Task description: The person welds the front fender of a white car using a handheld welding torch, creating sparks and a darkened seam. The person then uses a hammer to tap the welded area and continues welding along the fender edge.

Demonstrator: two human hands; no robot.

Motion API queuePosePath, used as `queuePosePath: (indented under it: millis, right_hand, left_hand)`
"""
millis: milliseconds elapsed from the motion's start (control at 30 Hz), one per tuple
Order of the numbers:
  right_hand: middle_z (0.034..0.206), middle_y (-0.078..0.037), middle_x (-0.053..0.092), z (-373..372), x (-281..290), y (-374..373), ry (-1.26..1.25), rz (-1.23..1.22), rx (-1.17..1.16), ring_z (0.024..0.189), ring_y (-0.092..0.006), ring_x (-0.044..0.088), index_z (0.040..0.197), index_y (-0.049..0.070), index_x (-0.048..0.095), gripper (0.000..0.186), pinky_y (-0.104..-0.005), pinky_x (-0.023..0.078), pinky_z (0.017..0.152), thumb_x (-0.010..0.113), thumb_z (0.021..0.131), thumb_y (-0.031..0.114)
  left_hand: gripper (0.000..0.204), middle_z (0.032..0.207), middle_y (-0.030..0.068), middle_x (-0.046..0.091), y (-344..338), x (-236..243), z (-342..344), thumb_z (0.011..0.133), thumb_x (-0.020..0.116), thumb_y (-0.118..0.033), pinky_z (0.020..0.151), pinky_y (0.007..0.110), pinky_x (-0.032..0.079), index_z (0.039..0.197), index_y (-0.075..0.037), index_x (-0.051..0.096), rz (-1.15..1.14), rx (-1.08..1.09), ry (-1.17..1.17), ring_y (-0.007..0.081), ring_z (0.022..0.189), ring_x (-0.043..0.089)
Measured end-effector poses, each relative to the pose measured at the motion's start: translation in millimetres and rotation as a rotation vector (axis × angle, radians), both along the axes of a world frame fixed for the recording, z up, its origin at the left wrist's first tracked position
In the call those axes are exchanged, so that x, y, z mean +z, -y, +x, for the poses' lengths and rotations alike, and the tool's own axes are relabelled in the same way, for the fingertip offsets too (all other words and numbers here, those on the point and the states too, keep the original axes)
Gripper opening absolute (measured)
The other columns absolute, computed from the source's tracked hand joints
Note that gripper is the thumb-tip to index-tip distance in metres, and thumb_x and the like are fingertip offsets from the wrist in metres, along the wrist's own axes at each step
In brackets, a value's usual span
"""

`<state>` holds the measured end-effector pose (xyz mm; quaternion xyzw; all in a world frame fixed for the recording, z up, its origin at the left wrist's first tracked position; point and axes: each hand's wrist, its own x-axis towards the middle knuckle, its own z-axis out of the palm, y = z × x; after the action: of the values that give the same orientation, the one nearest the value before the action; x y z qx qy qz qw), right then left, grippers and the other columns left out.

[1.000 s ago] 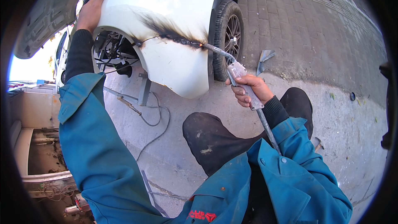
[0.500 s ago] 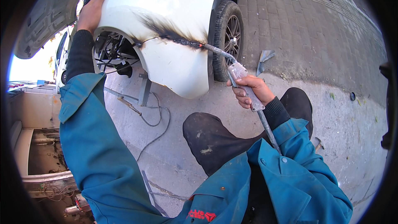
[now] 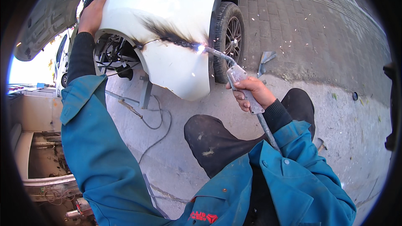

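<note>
My right hand point(image 3: 254, 92) is closed round the grip of a welding torch point(image 3: 238, 73). Its bent neck reaches up and left to a white car body panel point(image 3: 180, 73). A bright arc point(image 3: 201, 49) burns where the tip meets the panel, at the right end of a dark, sooty seam point(image 3: 178, 40). My left arm is stretched forward, and my left hand point(image 3: 93, 14) grips the panel's upper left edge; most of its fingers are hidden. A round-edged opening point(image 3: 117, 52) below that hand shows dark parts inside.
Right of the panel stands a wheel point(image 3: 229, 37). A bent metal scrap point(image 3: 266, 60) and a hammer point(image 3: 321, 145) lie on the ground. A cable point(image 3: 167, 132) with a clamp-like end point(image 3: 130, 108) runs near a metal stand point(image 3: 145, 92). An opened vehicle body point(image 3: 46, 150) is at lower left.
The red glow at the torch tip has become a bright arc, with sparks flying to the right. My right hand and the torch have shifted slightly left. My left hand stays put.
</note>
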<state>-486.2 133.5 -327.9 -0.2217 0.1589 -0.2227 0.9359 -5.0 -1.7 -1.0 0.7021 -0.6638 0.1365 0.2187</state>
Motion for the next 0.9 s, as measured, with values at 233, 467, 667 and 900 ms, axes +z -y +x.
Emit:
queuePosePath:
  millis: [233, 467, 667, 900]
  right_hand:
    - [0.071, 0.0, 0.053, 1, -2, 0, -0.013, -0.012, -0.008, 0.047, -0.0133, 0.058, 0.129, -0.004, 0.064, 0.034, -0.0312, 0.051, 0.045, 0.059, 0.108, 0.023]
    - [0.07, 0.0, 0.054, 1, -1, -1, -0.021, -0.015, -0.017, 0.047, -0.0135, 0.058, 0.129, -0.004, 0.064, 0.033, -0.0315, 0.051, 0.045, 0.058, 0.109, 0.021]
    - [0.07, 0.001, 0.054, 1, -1, -1, -0.015, -0.004, -0.015, 0.047, -0.0136, 0.058, 0.126, -0.003, 0.065, 0.031, -0.0315, 0.051, 0.044, 0.059, 0.109, 0.021]
    - [0.07, 0.001, 0.055, 2, -3, -1, 0.003, -0.006, -0.016, 0.047, -0.0135, 0.058, 0.124, -0.003, 0.066, 0.029, -0.0317, 0.052, 0.044, 0.059, 0.109, 0.021]
  left_hand:
    - [0.058, 0.146, 0.0202, 0.068, -7, 3, -5, 0.111, 0.043, -0.059, 0.116, 0.044, 0.043, 0.153, -0.025, 0.064, 0.034, 0.037, -0.009, 0.04, 0.135, 0.063]
    - [0.05, 0.149, 0.0178, 0.066, -8, 3, -2, 0.114, 0.04, -0.046, 0.117, 0.043, 0.044, 0.157, -0.03, 0.059, 0.063, 0.041, 0.067, 0.0393, 0.137, 0.063]
    - [0.048, 0.151, 0.0168, 0.065, -4, 2, 5, 0.115, 0.039, -0.039, 0.118, 0.043, 0.044, 0.159, -0.033, 0.056, 0.066, 0.016, 0.112, 0.0385, 0.136, 0.063]
    - [0.049, 0.15, 0.017, 0.066, -4, 2, 3, 0.114, 0.04, -0.045, 0.118, 0.042, 0.043, 0.158, -0.032, 0.058, 0.055, 0.03, 0.053, 0.0379, 0.137, 0.063]
